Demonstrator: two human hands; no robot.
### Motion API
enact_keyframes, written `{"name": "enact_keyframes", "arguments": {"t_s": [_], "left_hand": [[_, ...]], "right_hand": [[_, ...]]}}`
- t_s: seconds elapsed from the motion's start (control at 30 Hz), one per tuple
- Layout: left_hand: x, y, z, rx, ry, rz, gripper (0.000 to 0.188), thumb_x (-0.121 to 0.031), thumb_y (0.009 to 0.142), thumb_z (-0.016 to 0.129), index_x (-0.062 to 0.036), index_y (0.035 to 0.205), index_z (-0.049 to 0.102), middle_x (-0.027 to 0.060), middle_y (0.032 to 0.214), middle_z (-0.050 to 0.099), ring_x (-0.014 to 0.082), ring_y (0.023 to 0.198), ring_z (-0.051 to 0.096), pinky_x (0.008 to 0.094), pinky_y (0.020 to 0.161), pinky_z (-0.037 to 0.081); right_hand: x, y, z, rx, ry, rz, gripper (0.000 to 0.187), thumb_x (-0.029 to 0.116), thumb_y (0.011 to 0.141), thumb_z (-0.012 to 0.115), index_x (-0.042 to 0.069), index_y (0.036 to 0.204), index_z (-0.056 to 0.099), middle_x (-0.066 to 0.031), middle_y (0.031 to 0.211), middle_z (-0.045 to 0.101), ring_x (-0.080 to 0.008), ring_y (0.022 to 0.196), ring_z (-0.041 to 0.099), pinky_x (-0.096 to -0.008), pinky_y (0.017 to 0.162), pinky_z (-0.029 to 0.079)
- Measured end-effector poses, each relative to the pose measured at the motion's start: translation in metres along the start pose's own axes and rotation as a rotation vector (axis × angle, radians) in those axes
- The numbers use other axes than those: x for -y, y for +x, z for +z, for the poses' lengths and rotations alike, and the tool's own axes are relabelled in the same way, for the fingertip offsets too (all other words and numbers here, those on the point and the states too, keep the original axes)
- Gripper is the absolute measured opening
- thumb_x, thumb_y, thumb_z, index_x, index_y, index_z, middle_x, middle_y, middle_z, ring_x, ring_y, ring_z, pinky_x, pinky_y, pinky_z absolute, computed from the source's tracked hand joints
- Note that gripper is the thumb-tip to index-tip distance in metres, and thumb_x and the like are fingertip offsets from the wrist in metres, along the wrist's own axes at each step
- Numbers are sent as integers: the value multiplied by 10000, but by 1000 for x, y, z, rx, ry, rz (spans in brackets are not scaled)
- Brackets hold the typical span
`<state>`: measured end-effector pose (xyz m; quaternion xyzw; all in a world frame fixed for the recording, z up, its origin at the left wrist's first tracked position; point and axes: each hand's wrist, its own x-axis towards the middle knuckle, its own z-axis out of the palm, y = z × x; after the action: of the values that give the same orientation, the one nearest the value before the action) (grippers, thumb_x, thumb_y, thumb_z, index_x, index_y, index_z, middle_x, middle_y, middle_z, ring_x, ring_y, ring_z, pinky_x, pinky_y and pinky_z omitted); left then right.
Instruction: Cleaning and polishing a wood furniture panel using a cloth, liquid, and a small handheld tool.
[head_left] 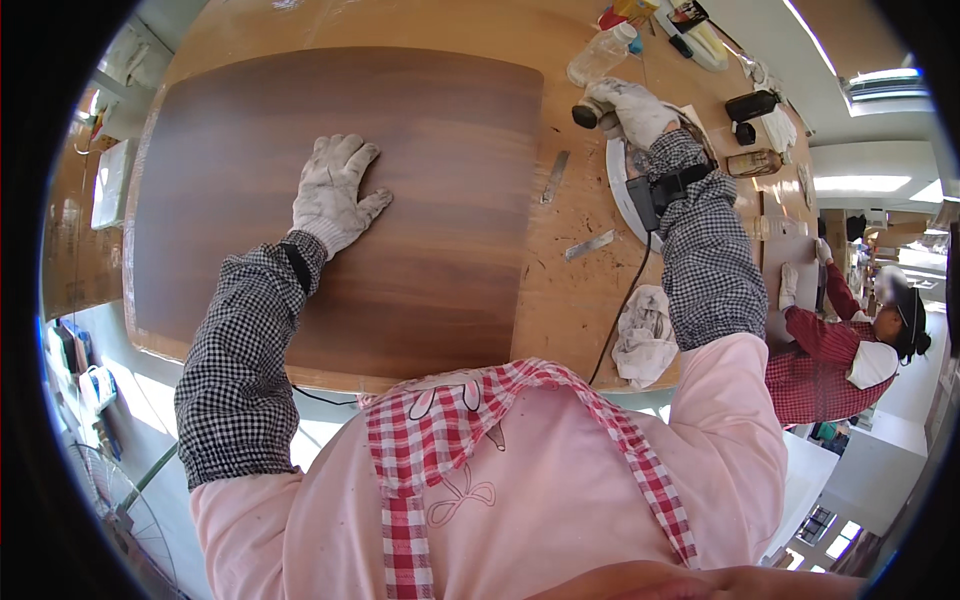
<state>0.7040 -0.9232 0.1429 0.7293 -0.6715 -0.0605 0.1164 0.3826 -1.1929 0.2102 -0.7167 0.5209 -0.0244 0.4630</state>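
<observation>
My left hand (338,195), in a whitish work glove, lies flat on a large brown wood-grain panel (440,220), fingers and thumb spread. The panel rests on a tan-covered worktable (570,305). Off its right side, my right hand (632,110), gloved too, is curled around an object with a round dark end (584,116); the glove hides most of it, so its kind does not show. Beneath that wrist, a white curved edge (622,190) of something shows, mostly covered by the forearm. A black box (642,204) is strapped at my right wrist, trailing a cable.
Beside the panel lie two flat metal strips (554,177) and a crumpled white cloth (645,335). Farther back stand a clear plastic bottle (600,55), a dark bottle (750,105) and a brownish bottle (753,163). At right, a co-worker (835,350) in red works at another surface.
</observation>
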Motion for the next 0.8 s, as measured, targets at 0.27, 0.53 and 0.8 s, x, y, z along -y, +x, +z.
{"name": "enact_keyframes", "arguments": {"t_s": [0.27,0.53,0.8], "left_hand": [[7,-3,6,45,-14,-16,544,-292,808,752,-72,1267,559,90,1296,492,313,1273,421,418,1126,362],[15,-7,13,-20,-3,14,568,-314,805,750,-91,1286,549,93,1317,474,332,1296,404,446,1133,352],[7,-6,-3,108,24,-46,609,-359,840,730,-102,1353,526,95,1409,446,360,1398,331,450,1190,285]], "right_hand": [[-21,45,35,-136,243,261,291,429,942,578,142,941,625,14,707,546,-89,533,489,-239,449,409],[-24,63,26,-94,350,239,282,373,938,602,95,988,608,-34,728,595,-107,511,464,-250,453,414],[-18,75,18,-173,355,252,311,379,933,603,88,1043,622,-40,774,611,-115,542,488,-251,478,429]]}}
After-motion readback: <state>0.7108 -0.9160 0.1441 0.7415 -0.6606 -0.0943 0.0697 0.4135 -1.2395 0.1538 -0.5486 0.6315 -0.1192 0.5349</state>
